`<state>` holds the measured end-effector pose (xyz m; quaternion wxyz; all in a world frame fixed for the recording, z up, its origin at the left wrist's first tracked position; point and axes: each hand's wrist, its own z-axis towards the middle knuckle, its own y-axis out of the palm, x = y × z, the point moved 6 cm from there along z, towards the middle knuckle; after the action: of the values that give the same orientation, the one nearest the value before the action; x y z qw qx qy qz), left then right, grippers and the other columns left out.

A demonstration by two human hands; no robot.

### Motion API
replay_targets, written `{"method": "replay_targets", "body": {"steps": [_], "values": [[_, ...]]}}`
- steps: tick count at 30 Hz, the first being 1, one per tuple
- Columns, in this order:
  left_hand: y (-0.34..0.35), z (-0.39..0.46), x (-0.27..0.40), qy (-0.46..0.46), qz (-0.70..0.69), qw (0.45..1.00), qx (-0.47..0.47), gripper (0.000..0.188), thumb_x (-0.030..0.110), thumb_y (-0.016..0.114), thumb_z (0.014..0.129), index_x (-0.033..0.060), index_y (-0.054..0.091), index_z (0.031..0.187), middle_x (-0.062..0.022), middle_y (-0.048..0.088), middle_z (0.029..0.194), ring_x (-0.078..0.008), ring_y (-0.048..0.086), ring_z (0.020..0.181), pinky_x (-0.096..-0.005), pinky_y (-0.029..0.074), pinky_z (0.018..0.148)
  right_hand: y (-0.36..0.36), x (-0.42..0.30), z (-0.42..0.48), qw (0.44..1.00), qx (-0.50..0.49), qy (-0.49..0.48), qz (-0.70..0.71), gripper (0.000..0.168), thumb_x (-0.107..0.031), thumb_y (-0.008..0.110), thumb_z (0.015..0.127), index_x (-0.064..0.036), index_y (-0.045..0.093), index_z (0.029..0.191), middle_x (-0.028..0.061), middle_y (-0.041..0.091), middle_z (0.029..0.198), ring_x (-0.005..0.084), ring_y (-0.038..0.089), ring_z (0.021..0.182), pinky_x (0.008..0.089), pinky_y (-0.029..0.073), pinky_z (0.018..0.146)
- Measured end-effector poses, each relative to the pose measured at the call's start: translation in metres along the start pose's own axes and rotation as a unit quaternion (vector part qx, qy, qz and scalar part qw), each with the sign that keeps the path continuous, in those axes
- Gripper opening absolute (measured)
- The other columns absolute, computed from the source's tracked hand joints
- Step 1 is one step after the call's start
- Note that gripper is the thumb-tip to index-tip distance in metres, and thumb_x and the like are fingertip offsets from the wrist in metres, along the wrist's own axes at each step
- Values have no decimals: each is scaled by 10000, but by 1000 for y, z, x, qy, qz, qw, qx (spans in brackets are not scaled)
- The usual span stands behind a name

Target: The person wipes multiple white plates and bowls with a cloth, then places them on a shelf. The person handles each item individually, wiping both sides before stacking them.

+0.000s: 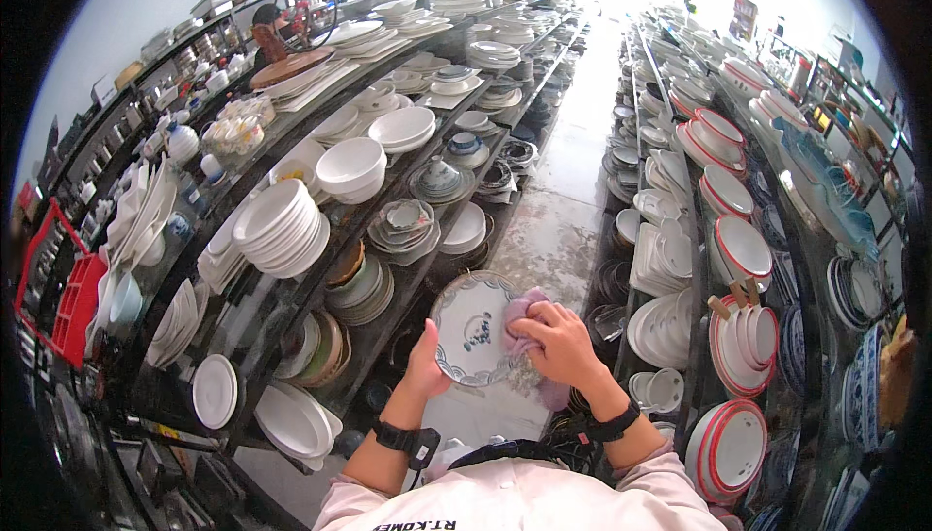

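A round white ceramic plate (460, 320) with a blue wave-patterned rim and a small dark motif is held up in front of my body. My left hand (428, 360) grips its left edge, with the thumb along the rim and the other fingers mostly hidden beneath. On the plate's right side, my right hand (557, 334) is closed on a bunched pinkish-purple cloth (518, 323), which touches the plate's face and hangs down below the hand. Both wrists wear black bands.
Dark shelves of stacked dishes flank a narrow aisle (564, 203). Nearby at left are a stack of white plates (273, 221) and white bowls (351, 163). At right stand red-rimmed dishes (743, 247) and wooden-handled pans (761, 334). A red rack (76, 298) is at far left.
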<state>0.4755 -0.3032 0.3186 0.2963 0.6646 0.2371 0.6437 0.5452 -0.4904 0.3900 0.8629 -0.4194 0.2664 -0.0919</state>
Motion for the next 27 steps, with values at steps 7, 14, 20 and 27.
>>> {"method": "replay_targets", "body": {"steps": [7, 14, 20, 27], "values": [[5, 14, -48, -40, -35, 998, -21, 710, 569, 373, 1055, 40, 358, 1527, -122, 521, 1463, -269, 539, 1317, -451, 459, 1091, 14, -23, 11, 997, 28, -50, 50, 468, -89, 678, 699, -131, 661, 1164, 126, 574, 1134, 364, 588, 1043, 463, 485, 887], [24, 21, 1, -11, -15, 999, -51, 849, 678, 320, 1014, 17, 315, 1547, -166, 464, 1514, -308, 496, 1366, -469, 426, 1130, 7, -29, 2, 993, -90, -52, 59, 378, -126, 709, 680, -217, 745, 1046, 40, 636, 1130, 279, 622, 1067, 441, 486, 919], [3, 17, 17, 23, -43, 998, -36, 838, 662, 338, 1020, 32, 280, 1570, -179, 410, 1563, -357, 449, 1398, -529, 363, 1158, -11, 2, -3, 969, 196, 82, 124, 455, 4, 662, 687, -79, 663, 1133, 144, 601, 1111, 323, 600, 1090, 396, 466, 958], [2, 13, 27, -10, -108, 992, -63, 794, 633, 383, 1019, 46, 341, 1551, -177, 434, 1548, -367, 458, 1388, -545, 393, 1131, 27, 32, -13, 787, 245, 155, 545, 602, -71, 663, 907, -21, 392, 1442, 127, 515, 1358, 249, 507, 1255, 370, 367, 1098]]}}
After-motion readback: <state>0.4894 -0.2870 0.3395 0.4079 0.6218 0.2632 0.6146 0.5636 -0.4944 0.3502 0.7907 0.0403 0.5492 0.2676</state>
